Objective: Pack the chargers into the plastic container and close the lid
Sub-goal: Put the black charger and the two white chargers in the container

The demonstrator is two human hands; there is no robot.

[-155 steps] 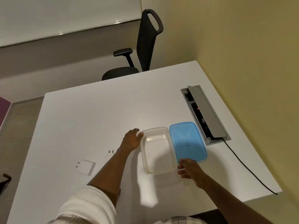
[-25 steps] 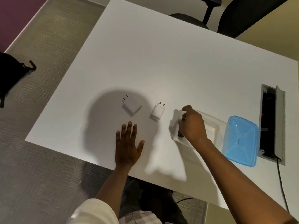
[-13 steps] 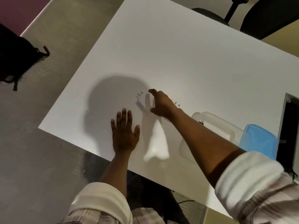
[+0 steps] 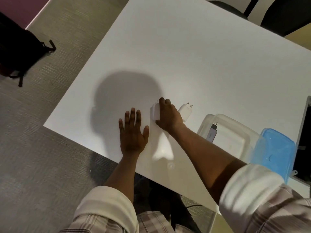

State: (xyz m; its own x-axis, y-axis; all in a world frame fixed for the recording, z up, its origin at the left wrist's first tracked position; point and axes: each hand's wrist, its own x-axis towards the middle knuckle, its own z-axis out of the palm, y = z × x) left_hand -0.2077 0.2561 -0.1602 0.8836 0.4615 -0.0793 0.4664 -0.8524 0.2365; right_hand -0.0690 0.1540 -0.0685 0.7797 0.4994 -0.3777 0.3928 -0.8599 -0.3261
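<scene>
My right hand (image 4: 168, 115) is closed around a white square charger (image 4: 155, 112) on the white table (image 4: 185, 56), its prongs pointing away from me. A second white charger (image 4: 185, 112) lies just right of that hand. The clear plastic container (image 4: 235, 140) stands further right, with a dark charger (image 4: 212, 132) leaning inside at its left wall. Its blue lid (image 4: 276, 152) lies flat beside it on the right. My left hand (image 4: 133, 132) rests flat on the table with fingers spread, holding nothing.
A recessed cable box (image 4: 304, 140) sits in the table at the right edge of view. A black bag (image 4: 18, 51) lies on the carpet to the left. A black office chair (image 4: 272, 12) stands beyond the table's far side.
My right hand left the container, where the dark charger now lies, reached left and closed on the square white charger. My left hand stayed flat on the table.
</scene>
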